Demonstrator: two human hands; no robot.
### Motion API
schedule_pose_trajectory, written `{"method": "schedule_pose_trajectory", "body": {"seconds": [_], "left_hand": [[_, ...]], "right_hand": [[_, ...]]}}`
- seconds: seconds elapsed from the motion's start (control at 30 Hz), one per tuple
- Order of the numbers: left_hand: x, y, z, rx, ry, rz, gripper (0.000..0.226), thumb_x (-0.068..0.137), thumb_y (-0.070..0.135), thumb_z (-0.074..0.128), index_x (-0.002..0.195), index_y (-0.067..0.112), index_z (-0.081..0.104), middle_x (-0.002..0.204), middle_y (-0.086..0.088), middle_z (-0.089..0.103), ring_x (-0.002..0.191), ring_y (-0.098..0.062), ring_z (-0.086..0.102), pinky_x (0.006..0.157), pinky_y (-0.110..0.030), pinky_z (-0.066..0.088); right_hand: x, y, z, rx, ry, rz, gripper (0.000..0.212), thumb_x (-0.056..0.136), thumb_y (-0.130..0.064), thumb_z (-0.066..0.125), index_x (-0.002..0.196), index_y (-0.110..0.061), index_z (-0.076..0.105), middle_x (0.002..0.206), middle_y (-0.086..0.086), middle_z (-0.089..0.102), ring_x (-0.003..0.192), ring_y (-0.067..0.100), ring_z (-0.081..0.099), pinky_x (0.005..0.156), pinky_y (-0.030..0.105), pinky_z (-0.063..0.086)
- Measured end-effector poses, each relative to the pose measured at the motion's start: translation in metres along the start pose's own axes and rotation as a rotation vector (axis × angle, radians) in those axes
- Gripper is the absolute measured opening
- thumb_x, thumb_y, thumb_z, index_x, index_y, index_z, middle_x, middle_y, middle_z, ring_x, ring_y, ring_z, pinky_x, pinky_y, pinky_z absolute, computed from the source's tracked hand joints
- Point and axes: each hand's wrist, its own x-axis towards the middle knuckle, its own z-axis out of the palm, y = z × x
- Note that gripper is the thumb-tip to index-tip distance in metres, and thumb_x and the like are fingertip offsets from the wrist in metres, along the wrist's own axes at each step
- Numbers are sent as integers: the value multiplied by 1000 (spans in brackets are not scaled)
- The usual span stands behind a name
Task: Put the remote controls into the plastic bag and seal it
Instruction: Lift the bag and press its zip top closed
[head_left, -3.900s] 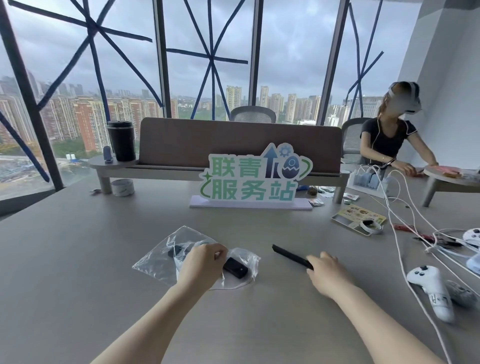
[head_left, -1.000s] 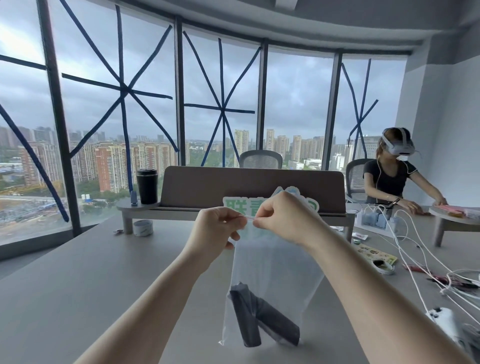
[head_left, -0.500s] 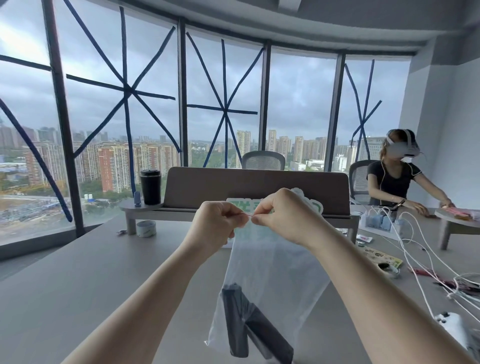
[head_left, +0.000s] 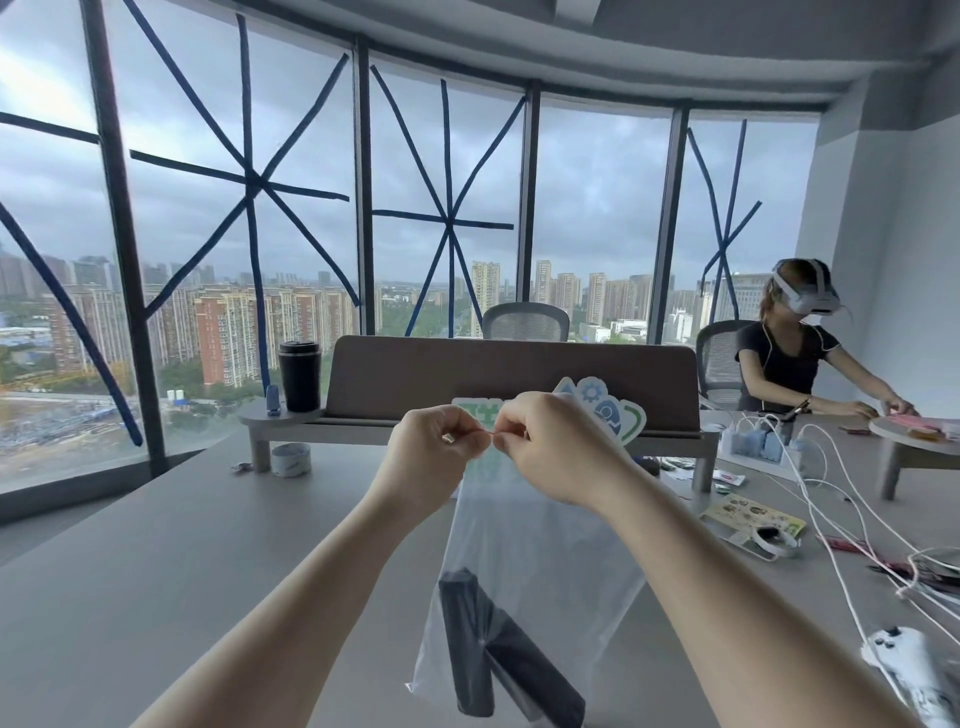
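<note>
A clear plastic bag (head_left: 540, 566) hangs in the air above the grey table, held up by its top edge. My left hand (head_left: 434, 449) and my right hand (head_left: 550, 444) pinch that top strip side by side, fingertips almost touching. Two black remote controls (head_left: 488, 654) lie at the bottom of the bag, leaning against each other in a V. The bag's mouth is hidden behind my fingers.
A green and white sign (head_left: 602, 410) stands behind the bag before a brown desk shelf (head_left: 509, 379) with a black cup (head_left: 300, 375). White cables (head_left: 831, 525) and a white controller (head_left: 904, 660) lie at the right. A person wearing a headset (head_left: 795, 353) sits far right.
Earlier the bag lay flat on the table with one remote outside it. Now both remotes are inside and the bag is lifted; over the last second my hands stay pinched at its top.
</note>
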Motion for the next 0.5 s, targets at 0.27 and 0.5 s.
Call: {"method": "schedule_pose_trajectory", "body": {"seconds": [0.27, 0.5], "left_hand": [[1, -14, 1, 74, 210, 0, 15, 82, 7, 66, 67, 12, 67, 61, 4, 60, 55, -7, 48, 52, -10, 37], [9, -32, -26, 42, 331, -39, 11, 82, 6, 66, 72, 9, 69, 68, -1, 66, 65, -16, 56, 61, -18, 43]], "right_hand": [[-6, 7, 7, -116, -5, 27, 17, 93, -27, 50, 90, -22, 67, 101, -3, 69, 94, 24, 63, 80, 37, 49], [-20, 36, 4, -194, 15, 76, 17, 94, -28, 50, 86, -22, 64, 96, -7, 69, 88, 22, 64, 70, 31, 41]]}}
